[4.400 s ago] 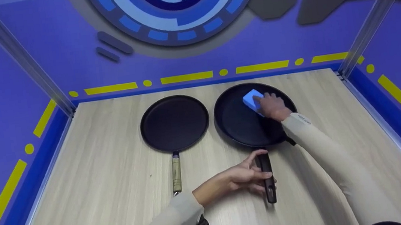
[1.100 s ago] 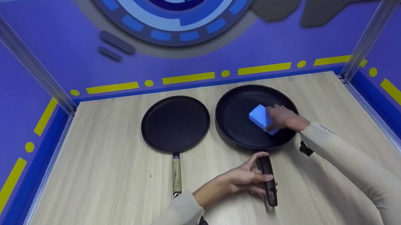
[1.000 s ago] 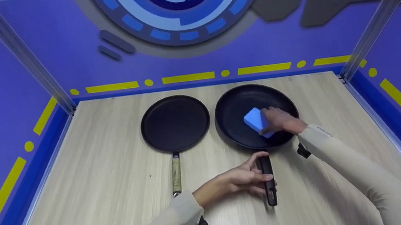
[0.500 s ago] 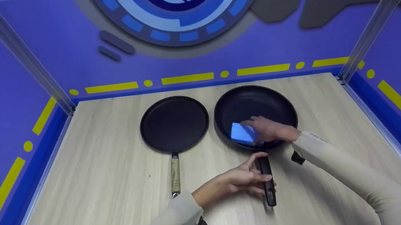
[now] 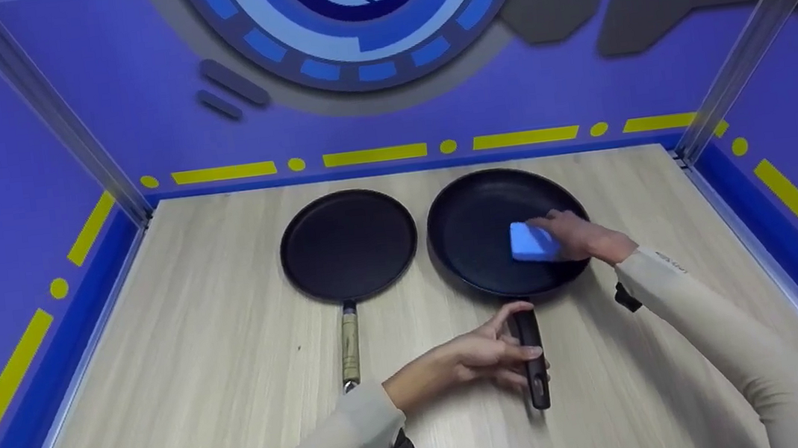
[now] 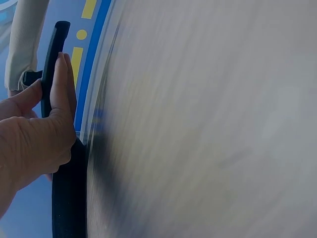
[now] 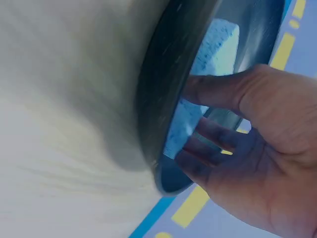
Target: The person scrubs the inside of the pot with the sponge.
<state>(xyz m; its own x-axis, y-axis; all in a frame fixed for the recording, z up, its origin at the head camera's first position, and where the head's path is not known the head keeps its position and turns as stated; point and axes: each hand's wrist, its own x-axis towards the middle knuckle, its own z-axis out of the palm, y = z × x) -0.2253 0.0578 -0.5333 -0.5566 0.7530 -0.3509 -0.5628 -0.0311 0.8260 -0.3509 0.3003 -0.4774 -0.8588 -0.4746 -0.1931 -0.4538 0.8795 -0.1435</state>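
Observation:
A deep black frying pan (image 5: 472,208) stands on the table at the right of centre. My left hand (image 5: 485,355) grips its black handle (image 5: 536,370) from the left side; in the left wrist view the thumb and fingers of that hand (image 6: 37,141) close on the handle from both sides. My right hand (image 5: 580,233) holds a light blue sponge (image 5: 531,243) against the right half of the pan's inside. In the right wrist view the thumb and fingers of that hand (image 7: 257,134) pinch the sponge (image 7: 218,49) behind the pan's rim.
A flat black crepe pan (image 5: 349,245) lies left of the frying pan, its wooden handle (image 5: 350,346) pointing to the near side, partly behind my left sleeve (image 5: 341,441). Blue panels (image 5: 388,127) enclose the wooden table (image 5: 206,313) at the back and both sides.
My right hand has swept the sponge about the frying pan, down to its near left side half a second ago and now back to the right. My left hand stays on the handle.

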